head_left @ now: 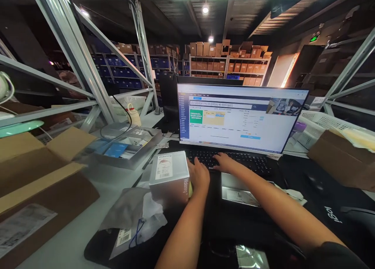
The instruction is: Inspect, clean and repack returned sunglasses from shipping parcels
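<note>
My left hand [199,174] rests at the left end of the black keyboard [252,161], with its fingers stretched over the keys and the back of the hand up. Beside it, close to the thumb side's far edge, stands a silver-grey box [170,192] marked "Wakening" with a white label on top. My right hand [226,162] lies across the keyboard's middle, fingers spread on the keys and holding nothing. Behind the keyboard a lit monitor [228,124] shows a web page with a search bar. A shallow silver box or lid [231,194] lies partly under my right forearm.
An open cardboard box [52,187] stands at left. Near it are a grey open box [131,159] and clear plastic bags [125,208] with labels. At right are a black mouse [315,182], another cardboard box [336,159] and white baskets [336,122]. Metal posts [79,46] frame the desk.
</note>
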